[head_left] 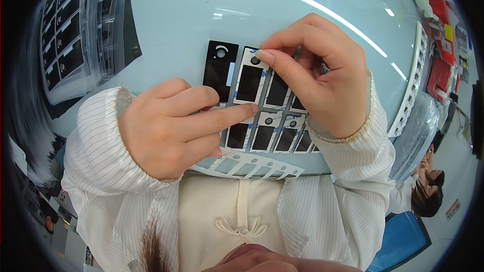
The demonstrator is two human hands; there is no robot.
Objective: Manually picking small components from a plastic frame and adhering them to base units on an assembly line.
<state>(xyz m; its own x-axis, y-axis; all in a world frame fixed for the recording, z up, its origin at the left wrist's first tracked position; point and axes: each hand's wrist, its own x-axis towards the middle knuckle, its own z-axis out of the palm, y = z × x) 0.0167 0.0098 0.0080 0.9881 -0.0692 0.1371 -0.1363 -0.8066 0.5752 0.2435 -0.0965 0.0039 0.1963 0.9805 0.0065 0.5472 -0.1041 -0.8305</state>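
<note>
A sheet of small black rectangular panels with white adhesive borders lies on the pale table before me. My right hand (322,65) is closed, thumb and index finger pinching the top corner of one white-bordered panel (249,83). My left hand (174,121) has one finger stretched out, its tip pressing at that panel's lower edge; the other fingers are partly bent and hold nothing visible. Left of it lies a bare glossy black panel (220,68) with a round lens hole and no white border, partly under my left fingers. Below is a row of more bordered panels (263,136).
A white cut-out strip (252,163) lies along the near table edge. Plastic sheets of black panels (68,35) are stacked at the left. At the right are a white slotted strip (408,80), clear plastic wrap (416,133) and red items (439,73). Another person (426,189) sits beyond.
</note>
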